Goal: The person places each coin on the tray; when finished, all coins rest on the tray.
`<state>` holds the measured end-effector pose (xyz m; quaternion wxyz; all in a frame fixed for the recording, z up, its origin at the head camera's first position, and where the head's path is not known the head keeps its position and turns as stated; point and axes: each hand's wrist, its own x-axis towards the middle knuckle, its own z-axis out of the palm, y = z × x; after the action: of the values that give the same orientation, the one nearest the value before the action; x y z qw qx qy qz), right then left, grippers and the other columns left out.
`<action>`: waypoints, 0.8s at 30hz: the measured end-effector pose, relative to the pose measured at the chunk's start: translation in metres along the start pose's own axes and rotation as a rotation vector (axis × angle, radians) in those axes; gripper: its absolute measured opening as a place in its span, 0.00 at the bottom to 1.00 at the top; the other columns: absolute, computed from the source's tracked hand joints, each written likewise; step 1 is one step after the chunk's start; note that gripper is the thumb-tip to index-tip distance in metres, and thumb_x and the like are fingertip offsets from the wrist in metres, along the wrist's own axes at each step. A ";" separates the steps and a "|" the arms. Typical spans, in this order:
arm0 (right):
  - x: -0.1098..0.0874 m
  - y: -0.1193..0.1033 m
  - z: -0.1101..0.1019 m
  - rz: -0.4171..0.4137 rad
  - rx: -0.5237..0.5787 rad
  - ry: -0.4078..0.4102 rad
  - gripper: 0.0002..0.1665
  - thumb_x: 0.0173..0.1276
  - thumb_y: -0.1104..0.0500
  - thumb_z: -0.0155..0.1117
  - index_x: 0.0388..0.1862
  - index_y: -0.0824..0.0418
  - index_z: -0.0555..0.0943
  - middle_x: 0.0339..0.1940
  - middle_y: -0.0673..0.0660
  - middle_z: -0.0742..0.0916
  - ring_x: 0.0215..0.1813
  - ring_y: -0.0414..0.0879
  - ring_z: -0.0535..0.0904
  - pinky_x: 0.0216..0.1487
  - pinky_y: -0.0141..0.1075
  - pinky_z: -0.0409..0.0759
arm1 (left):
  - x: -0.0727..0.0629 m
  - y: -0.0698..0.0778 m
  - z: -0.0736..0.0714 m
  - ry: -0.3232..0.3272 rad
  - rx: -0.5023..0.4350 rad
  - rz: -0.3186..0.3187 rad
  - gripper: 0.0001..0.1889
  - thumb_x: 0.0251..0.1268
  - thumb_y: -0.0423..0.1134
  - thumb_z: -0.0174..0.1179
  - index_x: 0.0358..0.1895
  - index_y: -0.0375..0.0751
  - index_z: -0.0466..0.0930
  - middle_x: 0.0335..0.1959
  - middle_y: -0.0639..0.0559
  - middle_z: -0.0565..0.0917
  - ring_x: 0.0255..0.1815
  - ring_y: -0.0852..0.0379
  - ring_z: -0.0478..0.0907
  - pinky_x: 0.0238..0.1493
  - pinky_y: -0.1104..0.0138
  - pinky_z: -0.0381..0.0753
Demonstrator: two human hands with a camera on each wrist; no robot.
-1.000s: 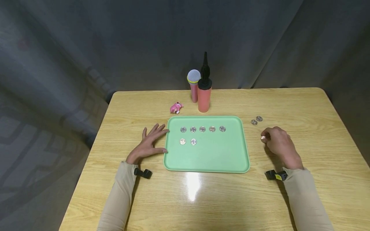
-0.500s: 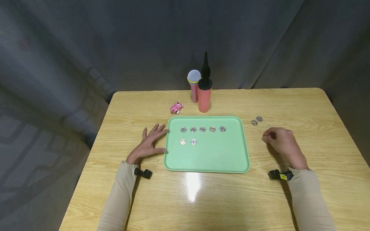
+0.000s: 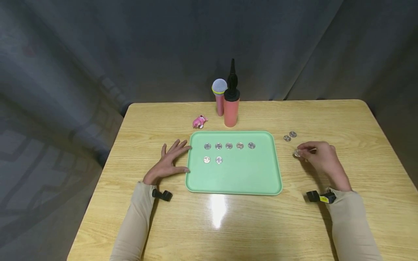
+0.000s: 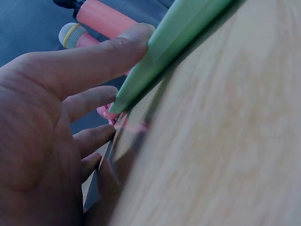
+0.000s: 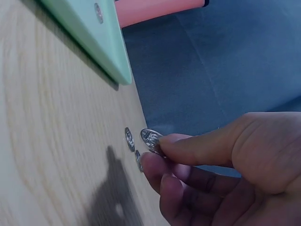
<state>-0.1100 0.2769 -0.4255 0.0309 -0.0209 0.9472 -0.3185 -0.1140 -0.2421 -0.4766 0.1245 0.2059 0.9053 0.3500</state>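
My right hand [image 3: 321, 156] pinches a silver coin [image 5: 151, 137] between thumb and fingers, raised over the table right of the tray. Two more coins [image 3: 290, 136] lie on the wood just beyond it. On the left, my left hand [image 3: 168, 163] is spread, its thumb and a finger touching the left rim of the light green tray [image 3: 245, 181]. Inside the tray, a back row of several coins [image 3: 229, 145] runs across, and two coins [image 3: 213, 160] form a shorter row in front, at the left.
Behind the tray stand a pink hand pump [image 3: 230, 112] with a black nozzle and a toy microphone [image 3: 219, 88]. A small pink figurine [image 3: 200, 121] lies left of them. Dark curtains [image 3: 163, 50] hang behind the wooden table [image 3: 254, 224].
My right hand has shifted slightly right and turned, so the coin's face now shows at its fingertips; half a second ago the coin was hidden. The left hand and tray stay put.
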 end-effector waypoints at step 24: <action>0.016 -0.041 0.013 -0.059 0.186 -0.035 0.11 0.68 0.64 0.68 0.45 0.70 0.87 0.41 0.69 0.89 0.30 0.30 0.82 0.32 0.25 0.83 | 0.000 0.003 0.000 0.001 0.000 -0.005 0.45 0.53 0.48 0.74 0.76 0.51 0.64 0.83 0.44 0.54 0.85 0.39 0.38 0.76 0.37 0.16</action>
<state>-0.1243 0.2352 -0.4118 0.0397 -0.0512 0.9118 -0.4054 -0.1129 -0.2405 -0.4746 0.1251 0.2036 0.9059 0.3496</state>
